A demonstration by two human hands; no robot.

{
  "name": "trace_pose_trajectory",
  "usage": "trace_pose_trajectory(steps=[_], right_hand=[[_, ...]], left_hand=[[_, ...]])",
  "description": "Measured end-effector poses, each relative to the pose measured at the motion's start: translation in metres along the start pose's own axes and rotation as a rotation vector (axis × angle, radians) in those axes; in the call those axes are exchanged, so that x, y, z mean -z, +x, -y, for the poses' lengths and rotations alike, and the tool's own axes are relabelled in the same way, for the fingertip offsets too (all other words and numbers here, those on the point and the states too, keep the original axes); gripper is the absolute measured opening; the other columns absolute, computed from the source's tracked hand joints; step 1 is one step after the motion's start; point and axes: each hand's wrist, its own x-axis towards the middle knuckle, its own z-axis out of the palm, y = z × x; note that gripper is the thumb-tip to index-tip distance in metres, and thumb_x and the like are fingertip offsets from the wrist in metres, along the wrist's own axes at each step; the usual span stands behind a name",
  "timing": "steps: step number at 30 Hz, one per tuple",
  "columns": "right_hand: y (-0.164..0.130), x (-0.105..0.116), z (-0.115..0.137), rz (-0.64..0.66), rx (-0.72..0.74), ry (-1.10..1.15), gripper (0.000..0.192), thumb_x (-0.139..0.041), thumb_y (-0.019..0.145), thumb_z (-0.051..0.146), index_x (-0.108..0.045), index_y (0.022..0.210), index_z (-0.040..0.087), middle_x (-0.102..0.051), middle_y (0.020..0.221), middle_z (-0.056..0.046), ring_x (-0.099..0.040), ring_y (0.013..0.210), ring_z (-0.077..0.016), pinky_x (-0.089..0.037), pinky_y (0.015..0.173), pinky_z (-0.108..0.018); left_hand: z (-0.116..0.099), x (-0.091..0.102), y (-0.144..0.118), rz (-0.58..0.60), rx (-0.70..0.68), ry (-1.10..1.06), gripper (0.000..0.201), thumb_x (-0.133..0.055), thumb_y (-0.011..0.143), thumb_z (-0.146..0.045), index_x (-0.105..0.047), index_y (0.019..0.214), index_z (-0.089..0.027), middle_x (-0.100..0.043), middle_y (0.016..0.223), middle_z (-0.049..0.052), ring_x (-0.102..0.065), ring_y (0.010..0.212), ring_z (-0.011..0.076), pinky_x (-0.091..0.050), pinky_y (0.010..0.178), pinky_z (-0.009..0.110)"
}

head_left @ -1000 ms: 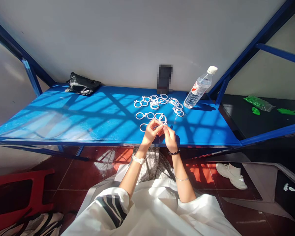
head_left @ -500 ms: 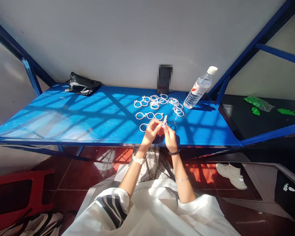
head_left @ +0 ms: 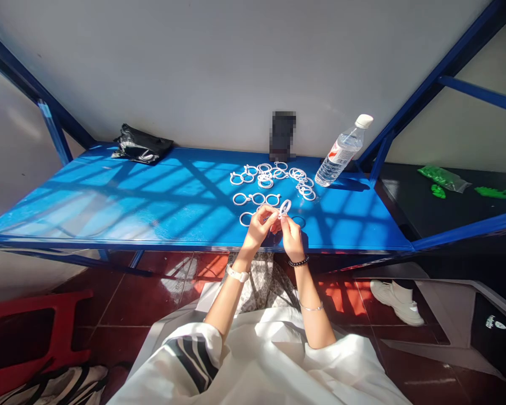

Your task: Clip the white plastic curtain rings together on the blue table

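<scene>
Since the earlier frame the white plastic ring (head_left: 284,208) held between the two hands has turned from edge-on to nearly face-on, so its open loop now shows; the hands themselves have barely shifted.

The blue shelf board (head_left: 109,208) spans the view, striped with sunlight and shadow, framed by blue steel uprights (head_left: 50,132). A black plastic bag (head_left: 141,147) lies at its far left corner against the wall. A clear water bottle (head_left: 341,151) with a white cap leans near the far right corner. A dark upright object (head_left: 282,135) stands against the wall behind the rings; it is blurred and cannot be identified.

A loose pile of white rings (head_left: 274,175) lies on the board in front of that object. A short row of rings (head_left: 256,198) lies nearer the person, just beyond the hands.

The left hand (head_left: 259,225) is closed in a pinch on the held ring's lower left. The right hand (head_left: 292,232) pinches the same ring from the right. The ring is raised just above the board's near edge, apart from the row.
</scene>
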Motion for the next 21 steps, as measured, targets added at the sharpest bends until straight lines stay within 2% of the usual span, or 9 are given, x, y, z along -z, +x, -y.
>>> trace_pose_trajectory(steps=[9,15,21], right_hand=[[0.0001,-0.0005,0.0041,0.0,-0.015,0.022,0.044,-0.035,0.096,0.051,-0.059,0.07,0.024,-0.065,0.064,-0.004,-0.062,0.061,-0.0186,-0.051,0.062,-0.032],[-0.0004,-0.0007,0.0028,-0.004,-0.028,0.046,0.043,-0.037,0.095,0.049,-0.061,0.07,0.024,-0.065,0.063,-0.004,-0.063,0.061,-0.0189,-0.053,0.063,-0.032],[-0.0007,-0.0003,0.0009,0.011,-0.032,0.049,0.038,-0.038,0.095,0.042,-0.063,0.072,0.024,-0.066,0.063,-0.004,-0.064,0.062,-0.0195,-0.052,0.063,-0.032]], left_hand=[[-0.0046,-0.0019,-0.0007,-0.005,-0.02,0.003,0.033,-0.072,0.076,-0.046,-0.057,0.079,-0.017,-0.058,0.073,0.0,-0.047,0.047,0.0064,-0.04,0.045,0.022],[-0.0095,-0.0022,-0.0013,-0.022,-0.039,0.054,0.034,-0.074,0.073,-0.046,-0.059,0.076,-0.015,-0.06,0.076,0.002,-0.054,0.061,0.01,-0.044,0.053,0.022],[-0.0075,-0.0038,-0.0009,0.009,-0.005,-0.032,0.036,-0.077,0.071,-0.043,-0.055,0.076,-0.015,-0.059,0.077,0.001,-0.049,0.051,0.0063,-0.04,0.046,0.022]])
